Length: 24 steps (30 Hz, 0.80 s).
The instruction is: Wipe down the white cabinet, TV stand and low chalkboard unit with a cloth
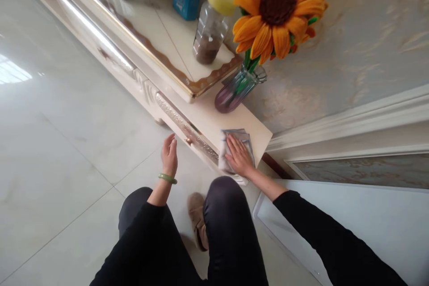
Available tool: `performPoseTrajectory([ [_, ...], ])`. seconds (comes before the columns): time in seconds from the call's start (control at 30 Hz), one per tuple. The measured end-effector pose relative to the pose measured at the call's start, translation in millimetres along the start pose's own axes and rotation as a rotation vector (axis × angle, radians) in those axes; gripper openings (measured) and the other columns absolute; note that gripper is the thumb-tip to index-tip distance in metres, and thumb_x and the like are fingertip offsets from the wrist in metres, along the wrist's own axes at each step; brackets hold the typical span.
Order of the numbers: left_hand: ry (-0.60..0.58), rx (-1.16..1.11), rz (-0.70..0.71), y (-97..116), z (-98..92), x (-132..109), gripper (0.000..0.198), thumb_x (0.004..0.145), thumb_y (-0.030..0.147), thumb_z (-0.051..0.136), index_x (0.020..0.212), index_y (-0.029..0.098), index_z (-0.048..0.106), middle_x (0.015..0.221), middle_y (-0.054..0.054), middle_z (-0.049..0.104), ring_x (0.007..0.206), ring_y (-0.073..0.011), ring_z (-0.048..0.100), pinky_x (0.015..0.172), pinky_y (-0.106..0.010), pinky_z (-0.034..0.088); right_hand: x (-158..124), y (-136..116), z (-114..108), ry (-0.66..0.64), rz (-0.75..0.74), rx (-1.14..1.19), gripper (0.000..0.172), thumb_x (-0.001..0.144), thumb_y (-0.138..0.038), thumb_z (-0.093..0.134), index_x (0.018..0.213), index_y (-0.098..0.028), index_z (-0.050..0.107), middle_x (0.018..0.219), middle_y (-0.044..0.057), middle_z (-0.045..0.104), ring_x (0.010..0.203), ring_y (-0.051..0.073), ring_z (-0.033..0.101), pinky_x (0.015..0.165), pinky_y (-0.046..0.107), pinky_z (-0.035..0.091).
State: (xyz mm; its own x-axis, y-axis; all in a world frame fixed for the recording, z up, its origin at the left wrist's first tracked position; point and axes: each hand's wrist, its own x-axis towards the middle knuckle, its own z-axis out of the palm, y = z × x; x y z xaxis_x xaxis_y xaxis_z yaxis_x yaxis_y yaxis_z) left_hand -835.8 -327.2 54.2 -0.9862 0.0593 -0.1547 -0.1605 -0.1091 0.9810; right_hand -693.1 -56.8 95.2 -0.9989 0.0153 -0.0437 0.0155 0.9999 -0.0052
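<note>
My right hand (238, 155) lies flat, fingers stretched out, pressing a grey-white cloth (247, 138) onto the low end of a cream cabinet top (211, 118). My left hand (169, 155) hovers in the air beside the cabinet's carved front, fingers loosely together, holding nothing; a green bangle sits on its wrist. Just beyond the cloth stands a purple glass vase (234, 91) with a big orange sunflower (278, 6).
On the higher glossy shelf (161, 31) stand a clear jar (211, 27) with a yellow lid and a blue box (185, 0). A pale wall and white door frame (351, 120) are on the right. My knees and a brown slipper are over the shiny tiled floor (60, 152).
</note>
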Motion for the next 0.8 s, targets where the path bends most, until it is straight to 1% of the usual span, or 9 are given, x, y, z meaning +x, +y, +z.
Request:
performPoseTrajectory([
  [0.07, -0.044, 0.012, 0.212, 36, 9.3, 1, 0.037, 0.099, 0.058, 0.062, 0.113, 0.026, 0.074, 0.13, -0.01, 0.072, 0.129, -0.029, 0.065, 0.116, -0.05, 0.052, -5, 3, 4, 0.028, 0.015, -0.015, 0.07, 0.11, -0.042, 0.039, 0.171, -0.009, 0.029, 0.177, 0.015, 0.022, 0.166, 0.03, 0.021, 0.136, 0.054, 0.024],
  [0.1, -0.122, 0.013, 0.319, 56, 20.0, 3, 0.032, 0.102, 0.052, 0.059, 0.112, 0.026, 0.075, 0.128, -0.009, 0.073, 0.126, -0.0269, 0.066, 0.113, -0.047, 0.054, -4, 1, 4, 0.042, 0.014, -0.02, 0.07, 0.109, -0.042, 0.04, 0.17, -0.008, 0.029, 0.177, 0.016, 0.024, 0.166, 0.031, 0.022, 0.135, 0.054, 0.025],
  [0.2, -0.363, 0.104, 0.559, 109, 74.8, 20, 0.032, 0.103, 0.041, 0.06, 0.128, 0.024, 0.07, 0.136, -0.011, 0.07, 0.129, -0.0261, 0.066, 0.11, -0.046, 0.057, 4, -9, 1, 0.087, -0.006, -0.02, 0.072, 0.108, -0.041, 0.044, 0.17, -0.008, 0.03, 0.176, 0.016, 0.026, 0.165, 0.032, 0.024, 0.135, 0.054, 0.026],
  [0.27, -0.402, 0.227, 0.63, 131, 122.1, 40, 0.057, 0.094, 0.043, 0.073, 0.144, 0.021, 0.059, 0.151, -0.016, 0.061, 0.144, -0.0313, 0.057, 0.121, -0.052, 0.049, 7, -15, -2, 0.119, -0.023, -0.012, 0.073, 0.107, -0.039, 0.045, 0.17, -0.007, 0.029, 0.176, 0.017, 0.026, 0.165, 0.033, 0.024, 0.134, 0.054, 0.025],
  [0.33, -0.373, 0.334, 0.632, 143, 166.7, 61, 0.089, 0.079, 0.046, 0.089, 0.153, 0.017, 0.048, 0.162, -0.022, 0.049, 0.156, -0.0379, 0.043, 0.129, -0.057, 0.038, 7, -18, -4, 0.143, -0.027, 0.002, 0.074, 0.106, -0.038, 0.047, 0.171, -0.007, 0.028, 0.176, 0.017, 0.025, 0.165, 0.034, 0.023, 0.134, 0.055, 0.025],
  [0.43, -0.356, 0.395, 0.591, 152, 212.5, 90, 0.111, 0.062, 0.048, 0.101, 0.153, 0.016, 0.045, 0.162, -0.026, 0.047, 0.156, -0.043, 0.04, 0.13, -0.059, 0.035, 9, -20, -6, 0.144, -0.028, 0.045, 0.077, 0.105, -0.038, 0.05, 0.171, -0.007, 0.026, 0.177, 0.016, 0.024, 0.165, 0.035, 0.022, 0.135, 0.055, 0.025],
  [0.53, -0.393, 0.373, 0.528, 158, 230.9, 108, 0.104, 0.057, 0.048, 0.103, 0.144, 0.019, 0.054, 0.144, -0.02, 0.064, 0.142, -0.0424, 0.056, 0.123, -0.059, 0.044, 16, -21, -8, 0.119, -0.048, 0.104, 0.078, 0.105, -0.041, 0.053, 0.171, -0.008, 0.029, 0.177, 0.016, 0.022, 0.165, 0.035, 0.022, 0.135, 0.055, 0.024],
  [0.63, -0.429, 0.347, 0.445, 160, 234.5, 118, 0.089, 0.054, 0.044, 0.105, 0.13, 0.021, 0.064, 0.118, -0.013, 0.075, 0.121, -0.0393, 0.069, 0.115, -0.056, 0.052, 34, -25, -12, 0.085, -0.075, 0.164, 0.077, 0.106, -0.045, 0.052, 0.17, -0.008, 0.031, 0.178, 0.016, 0.022, 0.165, 0.034, 0.022, 0.136, 0.054, 0.021],
  [0.8, -0.442, 0.361, 0.38, 158, 234.8, 123, 0.078, 0.052, 0.041, 0.106, 0.118, 0.019, 0.069, 0.109, -0.011, 0.078, 0.116, -0.0369, 0.073, 0.11, -0.049, 0.056, 97, -40, -16, 0.058, -0.151, 0.261, 0.077, 0.106, -0.049, 0.054, 0.169, -0.009, 0.034, 0.175, 0.018, 0.029, 0.165, 0.035, 0.021, 0.136, 0.055, 0.02],
])
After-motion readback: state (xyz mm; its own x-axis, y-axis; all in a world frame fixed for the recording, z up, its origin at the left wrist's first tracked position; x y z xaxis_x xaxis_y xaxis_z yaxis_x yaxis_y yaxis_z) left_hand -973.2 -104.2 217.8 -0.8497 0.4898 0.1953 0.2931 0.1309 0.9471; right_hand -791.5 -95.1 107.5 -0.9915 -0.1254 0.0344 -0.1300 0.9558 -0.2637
